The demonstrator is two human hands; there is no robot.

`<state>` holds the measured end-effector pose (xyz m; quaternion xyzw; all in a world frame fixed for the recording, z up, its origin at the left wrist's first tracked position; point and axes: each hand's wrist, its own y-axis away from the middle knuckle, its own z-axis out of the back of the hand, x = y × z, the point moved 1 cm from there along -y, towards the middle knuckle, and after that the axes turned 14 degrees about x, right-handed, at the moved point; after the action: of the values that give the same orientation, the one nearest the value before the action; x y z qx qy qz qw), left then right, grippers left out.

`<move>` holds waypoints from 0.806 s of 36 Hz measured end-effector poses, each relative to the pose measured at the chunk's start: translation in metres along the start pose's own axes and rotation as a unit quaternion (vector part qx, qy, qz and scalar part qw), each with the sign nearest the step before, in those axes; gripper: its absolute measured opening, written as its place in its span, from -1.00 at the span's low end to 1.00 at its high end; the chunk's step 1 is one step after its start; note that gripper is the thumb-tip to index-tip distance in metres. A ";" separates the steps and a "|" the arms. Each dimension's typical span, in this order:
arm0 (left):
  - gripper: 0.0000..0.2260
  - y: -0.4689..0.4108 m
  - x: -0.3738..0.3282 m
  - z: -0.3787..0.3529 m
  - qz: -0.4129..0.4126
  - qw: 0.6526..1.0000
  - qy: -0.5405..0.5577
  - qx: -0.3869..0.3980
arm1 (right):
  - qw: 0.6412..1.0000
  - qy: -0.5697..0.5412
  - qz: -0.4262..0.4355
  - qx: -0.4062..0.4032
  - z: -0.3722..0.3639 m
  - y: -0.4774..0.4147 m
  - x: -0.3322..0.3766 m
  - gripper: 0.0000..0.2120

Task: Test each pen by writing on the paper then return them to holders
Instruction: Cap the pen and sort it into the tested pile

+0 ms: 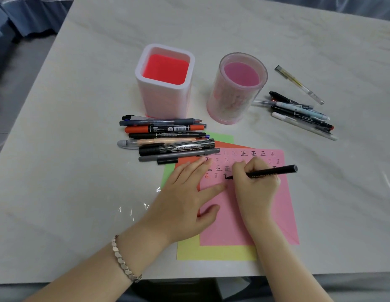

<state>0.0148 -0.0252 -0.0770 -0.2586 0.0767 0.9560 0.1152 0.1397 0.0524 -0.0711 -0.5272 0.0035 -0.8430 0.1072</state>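
One pen (274, 171) in right hand (257, 188)

Your pink paper (226, 232) lies flat on the tabletop (80, 149) over other coloured sheets (211, 251), with rows of 正 marks across its far part. The black pen (270, 171) you hold slants over it, tip on a half-drawn black mark and tail pointing right. A row of pens (165, 140) overlaps the paper's far left corner. Farther beyond that corner stands the white square holder (165, 99), red inside. Beyond the paper's far edge stands the clear round holder (231, 105). Off its far right corner lie more pens (298, 112).
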 end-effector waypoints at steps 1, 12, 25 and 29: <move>-0.64 0.000 0.000 0.000 -0.001 1.000 0.000 0.000 | 1.000 -0.007 -0.003 -0.004 0.000 0.000 0.001 -0.68; -0.64 0.000 0.000 0.002 -0.001 1.000 -0.003 -0.001 | 1.000 -0.007 -0.002 -0.006 0.000 0.000 0.000 -0.69; -0.64 0.000 0.000 0.001 -0.003 1.000 0.001 -0.007 | 1.000 -0.030 -0.007 0.003 0.000 -0.001 0.001 -0.70; -0.65 0.000 0.000 0.000 0.000 1.000 0.003 -0.005 | 1.000 -0.027 -0.007 0.009 0.000 -0.001 0.000 -0.70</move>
<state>0.0146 -0.0256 -0.0768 -0.2617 0.0723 0.9557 0.1134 0.1391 0.0529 -0.0708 -0.5491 -0.0105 -0.8289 0.1059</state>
